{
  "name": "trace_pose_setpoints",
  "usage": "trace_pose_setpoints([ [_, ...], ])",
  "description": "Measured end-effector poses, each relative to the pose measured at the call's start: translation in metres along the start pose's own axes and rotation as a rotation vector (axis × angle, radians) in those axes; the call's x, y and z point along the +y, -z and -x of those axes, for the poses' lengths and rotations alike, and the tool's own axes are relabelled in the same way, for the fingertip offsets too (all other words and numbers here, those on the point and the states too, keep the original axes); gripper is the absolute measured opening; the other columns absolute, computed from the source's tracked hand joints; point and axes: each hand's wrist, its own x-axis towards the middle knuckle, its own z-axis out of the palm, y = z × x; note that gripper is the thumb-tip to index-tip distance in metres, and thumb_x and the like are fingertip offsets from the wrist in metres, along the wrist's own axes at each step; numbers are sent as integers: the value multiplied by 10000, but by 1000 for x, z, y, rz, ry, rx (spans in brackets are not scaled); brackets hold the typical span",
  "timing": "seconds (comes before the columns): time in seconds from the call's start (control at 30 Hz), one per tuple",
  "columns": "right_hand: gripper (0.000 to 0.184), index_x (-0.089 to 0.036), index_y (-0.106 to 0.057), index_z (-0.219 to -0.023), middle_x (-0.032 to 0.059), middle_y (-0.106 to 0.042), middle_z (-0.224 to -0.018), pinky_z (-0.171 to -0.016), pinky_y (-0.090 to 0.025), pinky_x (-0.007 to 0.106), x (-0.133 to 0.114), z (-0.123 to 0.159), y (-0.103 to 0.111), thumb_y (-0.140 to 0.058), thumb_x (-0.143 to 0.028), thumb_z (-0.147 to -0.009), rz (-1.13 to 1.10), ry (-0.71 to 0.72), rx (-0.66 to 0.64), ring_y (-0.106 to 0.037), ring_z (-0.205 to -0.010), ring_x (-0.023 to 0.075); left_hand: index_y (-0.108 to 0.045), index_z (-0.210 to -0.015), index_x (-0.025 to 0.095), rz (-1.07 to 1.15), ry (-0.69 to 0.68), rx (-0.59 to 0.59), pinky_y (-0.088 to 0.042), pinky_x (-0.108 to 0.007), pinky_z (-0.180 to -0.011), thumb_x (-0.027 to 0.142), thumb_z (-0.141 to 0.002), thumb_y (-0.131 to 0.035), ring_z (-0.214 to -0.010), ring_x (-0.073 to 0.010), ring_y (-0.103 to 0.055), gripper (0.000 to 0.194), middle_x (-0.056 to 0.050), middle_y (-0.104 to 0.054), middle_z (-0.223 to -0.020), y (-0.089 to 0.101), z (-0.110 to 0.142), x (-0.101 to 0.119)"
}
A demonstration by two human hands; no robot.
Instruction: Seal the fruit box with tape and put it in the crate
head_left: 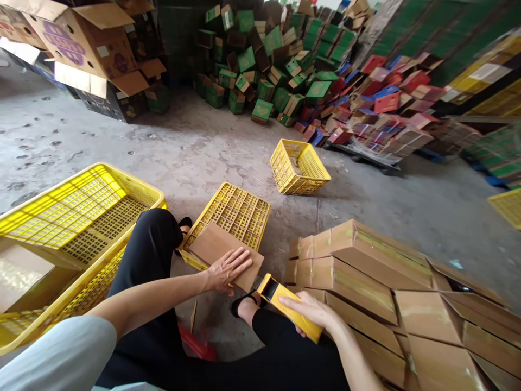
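Observation:
My left hand [226, 269] lies flat with fingers spread on a folded brown cardboard box [215, 247]. That box rests on an overturned yellow plastic crate [236, 212] in front of my knees. My right hand [311, 312] is wrapped around a yellow tape dispenser [285, 304], whose black front end points toward the cardboard box and sits just right of it. I sit low, with my black trouser legs under both arms.
A big yellow crate [77, 217] holding cardboard stands at my left. Flattened brown cartons [366, 271] are stacked at my right. A small yellow basket [299, 168] sits on the concrete floor ahead. Heaps of green, red and blue boxes [309, 70] fill the back.

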Motion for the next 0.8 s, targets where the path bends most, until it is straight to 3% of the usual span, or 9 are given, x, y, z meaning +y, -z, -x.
trace_pose_setpoints([
  [0.13,509,-200,-577,-815,27,-665,-477,-559,-604,283,2,-12,-3,-661,-697,-889,8,7,0,-726,-506,224,-88,-1710,162,-3,-2,7,-152,-585,-1284,638,-693,-874,-1623,-462,-19,1370,-220,-24,-1763,9,-6,-14],
  [0.43,516,-184,-605,-768,34,-657,-476,-501,-586,267,4,-48,0,-635,-678,-912,0,40,-77,-686,-450,196,-89,-1716,219,14,-21,-16,-136,-618,-1278,631,-728,-853,-1619,-468,-67,1315,-191,-37,-1770,14,-7,-23],
  [0.6,508,-190,-603,-822,11,-664,-500,-495,-551,237,7,-54,-3,-701,-688,-847,-13,124,-44,-694,-476,194,-104,-1714,233,14,-24,-109,-210,-679,-1222,658,-632,-907,-1602,-529,-21,1413,-244,63,-1752,25,-26,-30],
  [0.8,498,-179,-657,-835,12,-661,-518,-471,-501,210,18,-59,-16,-618,-672,-898,-70,176,-40,-674,-472,175,-180,-1705,265,-13,-62,-144,-178,-754,-1196,655,-573,-939,-1586,-558,-87,1417,-257,-39,-1753,27,-43,-28],
])
